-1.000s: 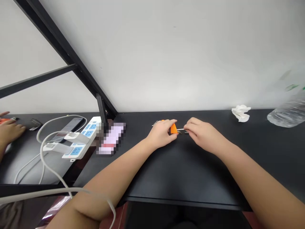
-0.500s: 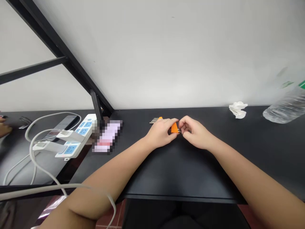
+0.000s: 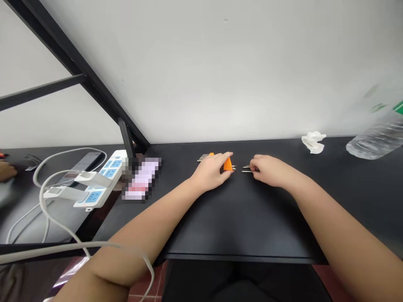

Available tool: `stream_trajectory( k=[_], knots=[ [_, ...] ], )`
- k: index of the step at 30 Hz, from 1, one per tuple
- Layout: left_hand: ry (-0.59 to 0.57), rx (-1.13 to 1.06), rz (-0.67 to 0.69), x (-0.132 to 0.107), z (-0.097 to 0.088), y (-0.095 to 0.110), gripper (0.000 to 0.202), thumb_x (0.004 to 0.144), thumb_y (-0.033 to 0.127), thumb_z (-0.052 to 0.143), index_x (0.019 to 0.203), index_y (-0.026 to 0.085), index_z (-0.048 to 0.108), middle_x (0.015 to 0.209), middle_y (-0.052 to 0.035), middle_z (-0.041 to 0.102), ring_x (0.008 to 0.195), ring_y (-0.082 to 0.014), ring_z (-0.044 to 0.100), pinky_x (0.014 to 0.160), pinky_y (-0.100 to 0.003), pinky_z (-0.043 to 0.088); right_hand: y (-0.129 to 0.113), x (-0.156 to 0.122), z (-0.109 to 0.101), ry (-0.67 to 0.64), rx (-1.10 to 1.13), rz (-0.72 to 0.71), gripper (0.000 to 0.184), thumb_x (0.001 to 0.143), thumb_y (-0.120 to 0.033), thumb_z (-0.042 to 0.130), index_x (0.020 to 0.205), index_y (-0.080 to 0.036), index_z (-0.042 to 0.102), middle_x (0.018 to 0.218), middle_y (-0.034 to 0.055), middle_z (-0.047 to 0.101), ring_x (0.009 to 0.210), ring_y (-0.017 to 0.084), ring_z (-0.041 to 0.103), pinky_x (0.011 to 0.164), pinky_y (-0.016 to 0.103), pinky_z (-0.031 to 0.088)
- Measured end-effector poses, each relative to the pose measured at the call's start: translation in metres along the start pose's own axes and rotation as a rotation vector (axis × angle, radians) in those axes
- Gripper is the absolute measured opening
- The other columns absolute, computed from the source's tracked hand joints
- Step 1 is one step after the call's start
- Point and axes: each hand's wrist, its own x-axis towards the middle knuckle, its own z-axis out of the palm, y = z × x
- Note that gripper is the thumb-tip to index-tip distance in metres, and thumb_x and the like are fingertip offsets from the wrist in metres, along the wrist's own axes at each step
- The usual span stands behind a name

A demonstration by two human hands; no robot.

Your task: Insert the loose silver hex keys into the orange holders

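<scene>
My left hand (image 3: pixel 210 172) is closed around an orange holder (image 3: pixel 228 164). Out of the holder's far left end stick several thin metal rods (image 3: pixel 203 157) that look like hex keys, and short metal ends show on its right side. A little to the right, my right hand (image 3: pixel 267 170) is low over the black tabletop, its fingers pinched at a thin hex key (image 3: pixel 247 171). Another short metal piece (image 3: pixel 246 167) shows just behind it. The fingertips of my right hand are partly hidden.
On the left are a white power strip (image 3: pixel 105 178) with chargers and cables, a blurred-out phone-like thing (image 3: pixel 142 178) and another phone (image 3: pixel 82 165). Another person's hand (image 3: pixel 6 171) is at the far left. Crumpled tissue (image 3: pixel 313 142) and a plastic bottle (image 3: pixel 374 140) lie right, by the wall.
My right hand has moved right, away from the orange holder, and down to the table, with metal pieces now showing at its fingertips. My left hand keeps its grip on the holder.
</scene>
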Motion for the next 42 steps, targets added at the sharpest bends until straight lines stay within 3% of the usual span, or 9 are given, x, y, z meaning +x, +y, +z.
stream_trajectory(
  k=[4, 7, 14, 22, 26, 29, 36, 38, 42],
  knots=[
    [0.005, 0.001, 0.016, 0.000, 0.001, -0.001, 0.057, 0.090, 0.028, 0.068, 0.144, 0.023, 0.051, 0.110, -0.0051, 0.072, 0.092, -0.0207, 0.068, 0.088, -0.036, 0.053, -0.010, -0.003, -0.001, 0.021, -0.031, 0.010, 0.009, 0.077, -0.013, 0.059, 0.071, -0.019, 0.055, 0.084, 0.0040, 0.060, 0.060, 0.013, 0.048, 0.053, 0.027, 0.030],
    [0.006, 0.009, 0.006, -0.001, 0.001, -0.001, 0.058, 0.090, 0.028, 0.068, 0.145, 0.024, 0.051, 0.108, -0.0045, 0.073, 0.091, -0.0207, 0.068, 0.089, -0.036, 0.053, -0.015, -0.004, -0.004, 0.094, 0.074, -0.066, 0.010, 0.079, -0.013, 0.057, 0.074, -0.020, 0.053, 0.078, 0.0013, 0.059, 0.061, 0.013, 0.048, 0.056, 0.026, 0.031],
    [0.014, 0.008, 0.026, 0.000, 0.000, -0.001, 0.057, 0.089, 0.029, 0.068, 0.144, 0.022, 0.052, 0.105, -0.0041, 0.073, 0.090, -0.0197, 0.069, 0.089, -0.035, 0.053, -0.019, -0.004, -0.003, 0.293, 0.197, -0.298, 0.009, 0.091, -0.015, 0.053, 0.085, -0.019, 0.059, 0.086, 0.0029, 0.060, 0.072, 0.013, 0.051, 0.065, 0.025, 0.039],
    [0.000, 0.029, 0.035, -0.001, -0.001, 0.002, 0.054, 0.089, 0.031, 0.067, 0.141, 0.020, 0.053, 0.112, -0.0061, 0.074, 0.093, -0.0215, 0.070, 0.090, -0.037, 0.053, -0.025, -0.005, 0.004, 0.401, 0.109, -0.315, 0.021, 0.100, -0.018, 0.049, 0.098, -0.019, 0.070, 0.097, 0.0059, 0.061, 0.077, 0.014, 0.056, 0.070, 0.027, 0.043],
    [-0.034, 0.021, 0.069, 0.002, -0.006, 0.008, 0.045, 0.087, 0.027, 0.066, 0.131, 0.019, 0.058, 0.106, -0.0058, 0.074, 0.094, -0.0225, 0.069, 0.092, -0.039, 0.051, -0.042, -0.007, 0.009, 0.360, 0.075, -0.329, 0.026, 0.098, -0.012, 0.045, 0.104, -0.020, 0.069, 0.102, 0.0056, 0.061, 0.079, 0.014, 0.056, 0.071, 0.027, 0.044],
    [-0.078, 0.010, 0.070, 0.003, -0.009, 0.012, 0.037, 0.087, 0.023, 0.063, 0.124, 0.020, 0.061, 0.098, -0.0041, 0.074, 0.088, -0.0212, 0.069, 0.086, -0.036, 0.051, -0.047, -0.007, 0.011, 0.330, 0.190, -0.344, 0.025, 0.096, -0.011, 0.047, 0.109, -0.020, 0.066, 0.109, 0.0054, 0.062, 0.086, 0.014, 0.059, 0.076, 0.026, 0.046],
    [0.000, 0.011, 0.055, 0.000, -0.003, 0.006, 0.051, 0.089, 0.033, 0.067, 0.136, 0.018, 0.056, 0.107, -0.0064, 0.075, 0.096, -0.0229, 0.070, 0.098, -0.041, 0.050, -0.032, -0.001, 0.007, 0.372, 0.259, -0.332, 0.018, 0.098, -0.017, 0.049, 0.095, -0.018, 0.066, 0.101, 0.0062, 0.064, 0.085, 0.015, 0.060, 0.078, 0.027, 0.047],
    [0.009, 0.008, 0.056, -0.001, -0.002, 0.004, 0.052, 0.089, 0.033, 0.068, 0.137, 0.018, 0.056, 0.107, -0.0058, 0.075, 0.096, -0.0226, 0.070, 0.100, -0.041, 0.050, -0.023, 0.000, 0.004, 0.325, 0.184, -0.283, 0.020, 0.097, -0.016, 0.049, 0.095, -0.018, 0.069, 0.101, 0.0062, 0.064, 0.086, 0.015, 0.060, 0.079, 0.028, 0.047],
    [0.002, 0.023, 0.040, -0.001, -0.003, 0.003, 0.055, 0.088, 0.028, 0.066, 0.141, 0.019, 0.054, 0.112, -0.0056, 0.074, 0.100, -0.0227, 0.070, 0.099, -0.040, 0.051, -0.002, 0.000, -0.002, 0.142, -0.008, -0.042, 0.019, 0.094, -0.019, 0.053, 0.093, -0.020, 0.073, 0.101, 0.0058, 0.065, 0.081, 0.016, 0.060, 0.071, 0.027, 0.044]
  ],
)
